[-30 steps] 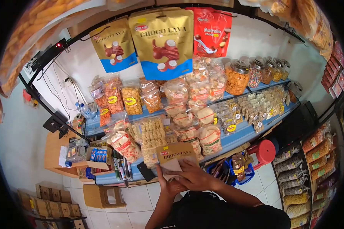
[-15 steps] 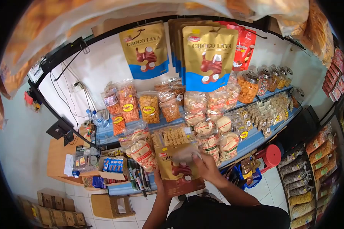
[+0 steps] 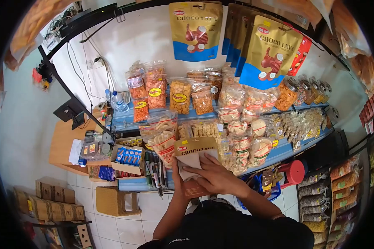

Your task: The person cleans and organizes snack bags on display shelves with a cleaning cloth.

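Observation:
A gold and brown Choco Lava pouch (image 3: 196,145) is held upright in front of me. My left hand (image 3: 177,177) grips its left edge, with the fingers mostly hidden behind it. Against the pouch's front, my right hand (image 3: 214,174) presses a pale grey cloth (image 3: 189,164), fingers spread over the fabric. The cloth covers the middle of the printed picture. Beyond the pouch, bags of pale crackers (image 3: 163,145) and a pack of light snack pieces (image 3: 199,128) stand on the blue shelf (image 3: 274,155).
Gold and blue Choco Lava pouches (image 3: 196,33) hang from the rack above. Lidded snack jars (image 3: 286,94) line the right. Pens (image 3: 154,170) and a box of blue packets (image 3: 129,157) sit at the left. A red stool (image 3: 294,172) and blue basket (image 3: 266,189) stand below the shelf.
My right hand has moved left and down with the cloth, which now lies spread over the pouch's middle instead of blurred near its upper right. The view has shifted, so the hanging pouches appear further right and higher.

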`<action>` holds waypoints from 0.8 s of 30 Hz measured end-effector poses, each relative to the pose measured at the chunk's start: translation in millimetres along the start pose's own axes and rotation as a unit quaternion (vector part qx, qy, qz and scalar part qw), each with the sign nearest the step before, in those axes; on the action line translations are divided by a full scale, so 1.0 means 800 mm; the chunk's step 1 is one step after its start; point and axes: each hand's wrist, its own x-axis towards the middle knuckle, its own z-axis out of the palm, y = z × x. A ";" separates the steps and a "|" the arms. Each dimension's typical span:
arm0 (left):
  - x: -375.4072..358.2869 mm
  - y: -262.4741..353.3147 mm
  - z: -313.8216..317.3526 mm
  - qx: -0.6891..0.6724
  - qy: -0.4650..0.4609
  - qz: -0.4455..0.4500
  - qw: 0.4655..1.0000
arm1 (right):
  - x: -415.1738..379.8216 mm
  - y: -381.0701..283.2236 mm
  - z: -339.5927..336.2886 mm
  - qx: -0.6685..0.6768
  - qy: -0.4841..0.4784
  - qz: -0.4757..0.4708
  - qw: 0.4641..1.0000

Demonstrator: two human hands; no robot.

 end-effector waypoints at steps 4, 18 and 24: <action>-0.003 0.025 0.003 0.003 -0.050 -0.025 0.998 | -0.001 -0.019 -0.015 0.063 -0.017 -0.034 0.997; 0.007 0.023 0.025 -0.095 -0.157 -0.010 0.983 | 0.063 0.021 -0.053 0.022 0.126 -0.010 0.992; 0.025 0.027 -0.009 -0.083 -0.121 0.012 0.989 | 0.033 0.010 -0.031 -0.013 -0.037 -0.044 0.998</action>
